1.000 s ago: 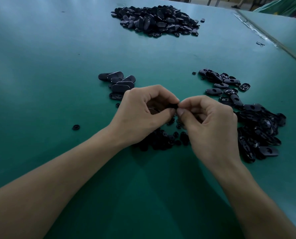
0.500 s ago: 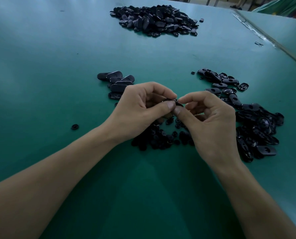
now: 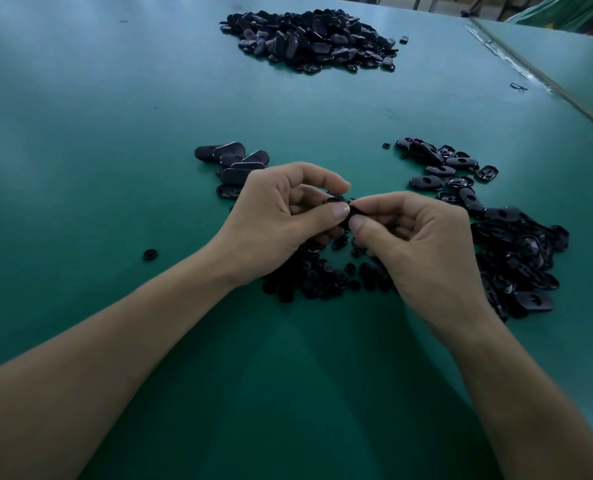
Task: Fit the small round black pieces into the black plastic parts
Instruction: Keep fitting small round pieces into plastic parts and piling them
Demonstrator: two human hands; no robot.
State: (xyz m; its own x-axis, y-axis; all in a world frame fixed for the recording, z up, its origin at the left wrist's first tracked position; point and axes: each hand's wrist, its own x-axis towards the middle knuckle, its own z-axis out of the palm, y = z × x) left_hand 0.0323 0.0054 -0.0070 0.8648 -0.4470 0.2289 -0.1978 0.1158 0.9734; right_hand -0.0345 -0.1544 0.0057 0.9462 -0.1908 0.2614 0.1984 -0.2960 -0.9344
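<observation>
**Seating a round piece in one part, both hands**

Green tabletop (image 3: 80,133) carries a big heap of black parts (image 3: 309,39) far beyond the fingers. A loose spread of black plastic parts (image 3: 516,251) lies to their right, and a small group (image 3: 232,161) just beyond-left. Small round black pieces (image 3: 322,275) lie directly beneath.

Left hand (image 3: 274,220) and right hand (image 3: 423,247) meet above these, forearms converging. Fingers and thumbs of both are curled, pinching the held part (image 3: 348,214) between them. The round piece is hidden by the fingertips, so seating is unconfirmed.

Judged step: insertion. Next move calls for firm thumb pressure, then setting the part aside.
</observation>
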